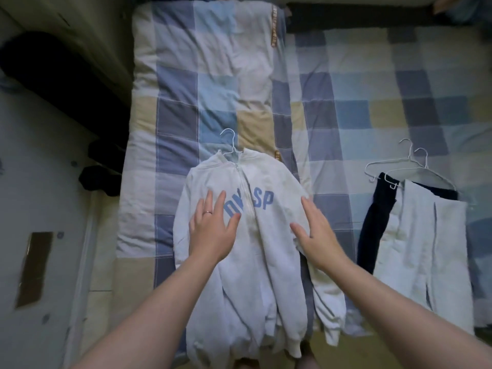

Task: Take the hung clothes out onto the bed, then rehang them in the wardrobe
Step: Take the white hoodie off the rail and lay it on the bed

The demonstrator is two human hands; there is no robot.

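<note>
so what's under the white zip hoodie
The hoodie lies on a folded checked quilt. A white wire hanger's hook sticks out of its collar; the rest of the hanger is hidden inside.

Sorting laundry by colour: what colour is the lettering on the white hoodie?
Light blue lettering; shows best in the head view.

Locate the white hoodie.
Head view, lower centre: the white hoodie lies flat on the checked quilt, beneath the left hand and right hand, left of the dark and white garments.
</note>
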